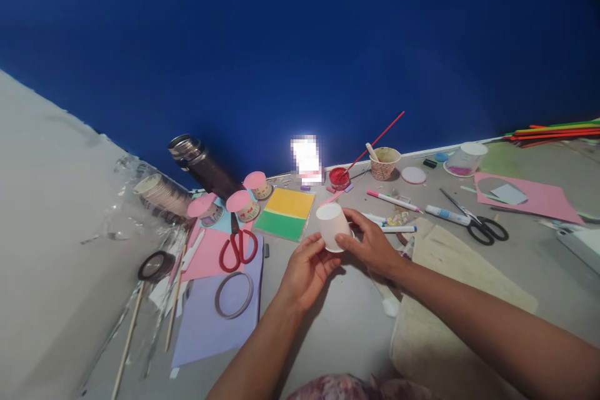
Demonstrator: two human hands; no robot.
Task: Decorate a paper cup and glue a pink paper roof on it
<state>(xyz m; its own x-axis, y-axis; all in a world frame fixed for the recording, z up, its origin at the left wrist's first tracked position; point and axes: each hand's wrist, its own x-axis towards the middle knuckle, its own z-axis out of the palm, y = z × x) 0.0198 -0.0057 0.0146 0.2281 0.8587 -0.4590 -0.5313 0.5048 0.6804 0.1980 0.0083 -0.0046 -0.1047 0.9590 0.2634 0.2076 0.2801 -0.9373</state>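
A plain white paper cup (334, 225) is held upside down over the table, its closed end up and tilted slightly. My left hand (307, 269) grips it low on the left side with thumb and fingers. From the right, my right hand (372, 240) clasps it too, thumb across the front and fingers behind. Just beyond the cup lie yellow and green sheets (285, 214) in a clear sleeve. Red-handled scissors (238, 247) rest on pink and lilac paper (220, 325) to the left.
Several pink-topped cups (242, 205), a dark flask (206, 165) and bagged stacked cups (162, 197) stand at left. Behind are a red paint pot (340, 178) and a patterned cup (385, 165). Black scissors (482, 228), markers (394, 200) and a beige cloth (450, 275) lie at right.
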